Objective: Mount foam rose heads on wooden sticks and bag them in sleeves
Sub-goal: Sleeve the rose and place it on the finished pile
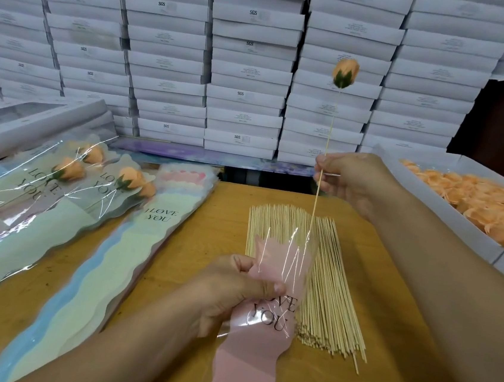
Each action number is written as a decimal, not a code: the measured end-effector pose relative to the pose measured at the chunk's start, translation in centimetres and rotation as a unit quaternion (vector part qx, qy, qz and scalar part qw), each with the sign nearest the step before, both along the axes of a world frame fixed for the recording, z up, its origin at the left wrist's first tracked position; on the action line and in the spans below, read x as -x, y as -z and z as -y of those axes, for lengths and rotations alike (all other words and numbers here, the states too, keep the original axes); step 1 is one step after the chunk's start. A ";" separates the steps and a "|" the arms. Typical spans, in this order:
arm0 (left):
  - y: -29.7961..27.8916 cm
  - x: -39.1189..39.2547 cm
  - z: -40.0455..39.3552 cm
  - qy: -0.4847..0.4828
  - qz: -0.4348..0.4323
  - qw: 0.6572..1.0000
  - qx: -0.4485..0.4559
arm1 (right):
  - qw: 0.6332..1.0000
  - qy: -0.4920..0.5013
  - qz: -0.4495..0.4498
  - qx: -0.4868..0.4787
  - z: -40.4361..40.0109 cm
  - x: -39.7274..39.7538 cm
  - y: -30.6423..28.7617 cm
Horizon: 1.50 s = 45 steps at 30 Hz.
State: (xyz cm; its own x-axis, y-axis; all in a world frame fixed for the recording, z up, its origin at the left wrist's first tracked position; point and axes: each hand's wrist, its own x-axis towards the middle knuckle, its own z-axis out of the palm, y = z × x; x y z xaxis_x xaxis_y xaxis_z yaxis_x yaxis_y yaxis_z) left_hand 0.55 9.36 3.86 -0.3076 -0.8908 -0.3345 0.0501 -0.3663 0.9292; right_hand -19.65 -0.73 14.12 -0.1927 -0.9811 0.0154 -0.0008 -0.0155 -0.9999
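The left hand (pixel 234 288) grips the pink sleeve (pixel 267 301), its mouth pointing away from the person. The right hand (pixel 345 179) pinches the stick (pixel 320 179) – nearly upright, rose head (pixel 345 71) on top – and the lower tip seems just inside the mouth.

I cannot read the small print on the stacked boxes (pixel 250 75). The pink sleeve (pixel 260 331) runs off the bottom edge. The stick (pixel 316 203) vanishes behind its film.
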 end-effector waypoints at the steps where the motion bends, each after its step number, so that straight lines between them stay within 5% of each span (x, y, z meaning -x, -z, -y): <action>1: 0.0 0.0 0.0 -0.001 -0.002 1.000 0.001 | 1.000 -0.007 0.001 -0.001 -0.2 -0.1 0.3; 33: 0.1 0.2 0.0 -0.009 -0.062 0.997 0.047 | 0.993 -0.092 0.009 -0.071 -5.7 -3.4 5.9; 45: 0.3 0.4 -0.5 0.061 -0.042 0.996 0.048 | 0.995 -0.054 0.072 -0.047 -3.0 -1.6 1.0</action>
State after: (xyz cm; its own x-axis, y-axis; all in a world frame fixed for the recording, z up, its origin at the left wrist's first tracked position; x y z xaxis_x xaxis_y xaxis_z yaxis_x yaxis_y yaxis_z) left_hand 0.16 9.90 3.60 -0.4381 -0.8721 -0.2179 0.0899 -0.2837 0.9547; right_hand -18.02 2.31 13.07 -0.0788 -0.9922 -0.0965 0.1390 0.0849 -0.9866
